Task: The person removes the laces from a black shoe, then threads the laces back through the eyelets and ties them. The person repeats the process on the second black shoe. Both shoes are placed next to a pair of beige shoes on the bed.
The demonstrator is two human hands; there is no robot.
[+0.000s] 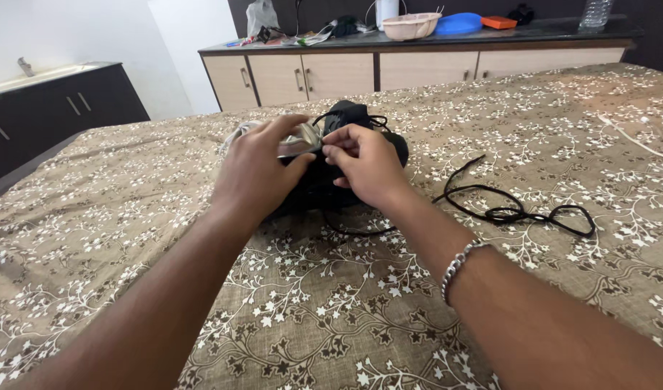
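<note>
Pinching a small silvery piece [300,141] between both hands, left hand [256,173] and right hand [364,165] work above a black bundle [346,115] on the bed [346,303], its black cord [512,209] lying loose, untidied.

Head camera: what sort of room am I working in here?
Likely a bedroom or living space at home: a bed under a floral bedsheet, a low cabinet cluttered with bowls, and both hands gripping a shiny wrapper over a black bag.

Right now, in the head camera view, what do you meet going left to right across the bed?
Left hand → small silvery item pinched between both hands → right hand → black cord lying loose on the bedspread → white cable.
</note>
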